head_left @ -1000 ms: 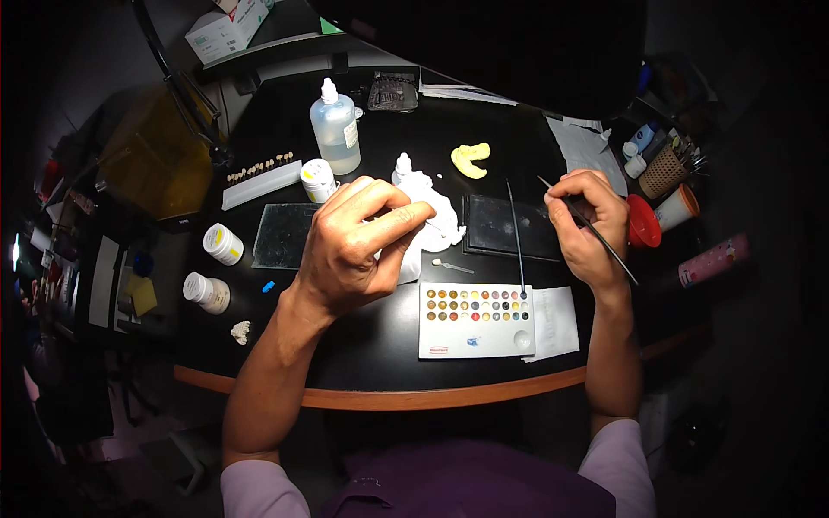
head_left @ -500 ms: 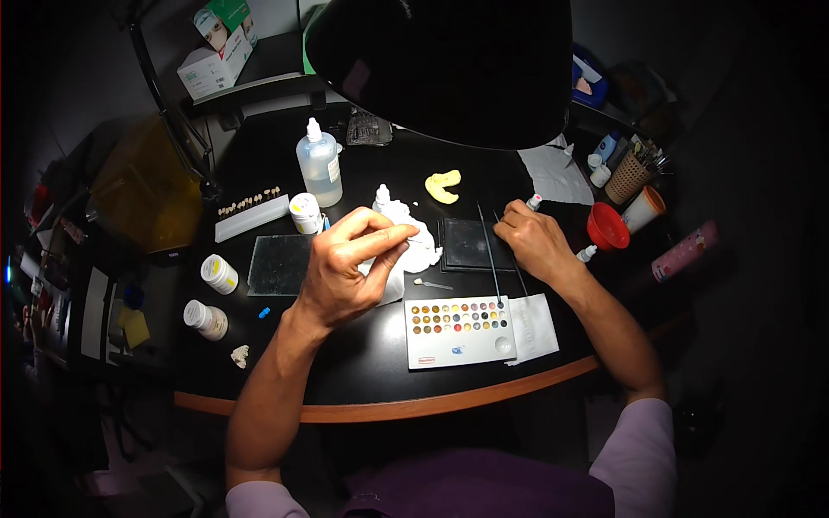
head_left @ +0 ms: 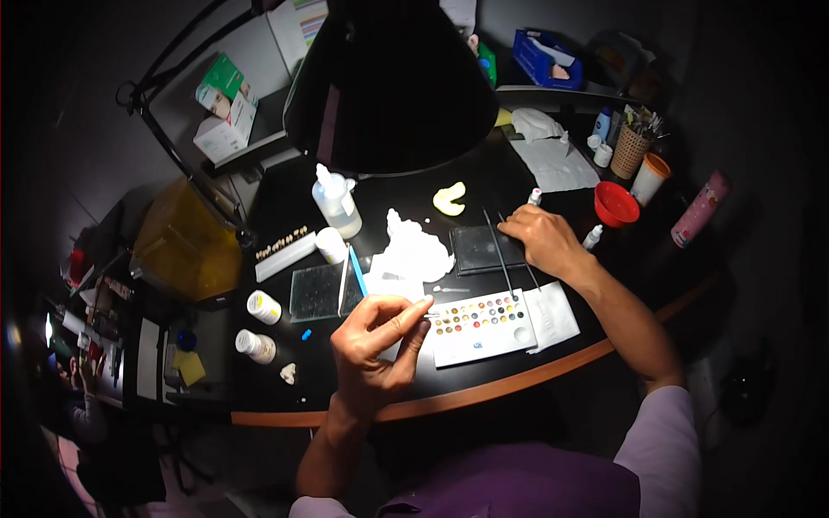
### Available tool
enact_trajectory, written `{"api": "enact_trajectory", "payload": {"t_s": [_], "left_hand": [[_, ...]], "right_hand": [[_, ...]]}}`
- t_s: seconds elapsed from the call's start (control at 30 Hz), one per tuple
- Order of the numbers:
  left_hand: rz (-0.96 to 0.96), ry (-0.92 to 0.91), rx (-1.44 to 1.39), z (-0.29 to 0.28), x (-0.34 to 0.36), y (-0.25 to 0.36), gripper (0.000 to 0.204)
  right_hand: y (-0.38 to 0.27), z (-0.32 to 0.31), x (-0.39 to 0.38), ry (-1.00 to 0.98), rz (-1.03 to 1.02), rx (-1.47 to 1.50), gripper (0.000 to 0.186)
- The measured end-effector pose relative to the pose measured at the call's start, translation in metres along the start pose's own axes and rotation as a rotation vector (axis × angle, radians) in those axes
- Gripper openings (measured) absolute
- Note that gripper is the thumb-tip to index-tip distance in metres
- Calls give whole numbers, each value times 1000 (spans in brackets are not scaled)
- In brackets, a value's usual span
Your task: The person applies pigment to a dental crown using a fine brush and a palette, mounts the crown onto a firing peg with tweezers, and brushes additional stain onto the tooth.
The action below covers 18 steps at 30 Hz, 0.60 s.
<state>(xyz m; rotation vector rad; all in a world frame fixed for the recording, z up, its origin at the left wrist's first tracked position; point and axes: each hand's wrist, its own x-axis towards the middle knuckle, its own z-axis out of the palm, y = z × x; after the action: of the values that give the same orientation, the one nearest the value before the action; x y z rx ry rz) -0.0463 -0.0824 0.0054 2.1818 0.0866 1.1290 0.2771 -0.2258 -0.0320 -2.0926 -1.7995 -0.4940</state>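
Lamp shade (head_left: 397, 95) — blocking the view rearward. Translucent bottle (head_left: 335, 204), crumpled tissue (head_left: 416, 250), red bowl (head_left: 615, 204), black case (head_left: 471, 250). Left hand (head_left: 376, 350): fingertips pinching a tiny pale piece (head_left: 433, 316) at the left edge of the paint palette (head_left: 462, 352). Right hand (head_left: 544, 240): fingers curled by a dark brush (head_left: 530, 274) — hold unclear. Desk (head_left: 268, 380): black, wooden-edged; room dim.

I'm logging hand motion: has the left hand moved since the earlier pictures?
Yes, toward the person: the left hand showed its fingertips beyond the white palette's far edge; now they show beside its far left corner.
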Motion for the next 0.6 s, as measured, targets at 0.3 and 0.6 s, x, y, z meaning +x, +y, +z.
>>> {"api": "enact_trajectory", "payload": {"t_s": [0.3, 0.6], "left_hand": [[50, 207, -118, -46, -79, 88, 18], [-374, 341, 139, -76, -131, 61, 15]], "right_hand": [[-36, -27, 10, 230, -110, 145, 33], [-72, -65, 1, 130, -162, 221, 30]]}}
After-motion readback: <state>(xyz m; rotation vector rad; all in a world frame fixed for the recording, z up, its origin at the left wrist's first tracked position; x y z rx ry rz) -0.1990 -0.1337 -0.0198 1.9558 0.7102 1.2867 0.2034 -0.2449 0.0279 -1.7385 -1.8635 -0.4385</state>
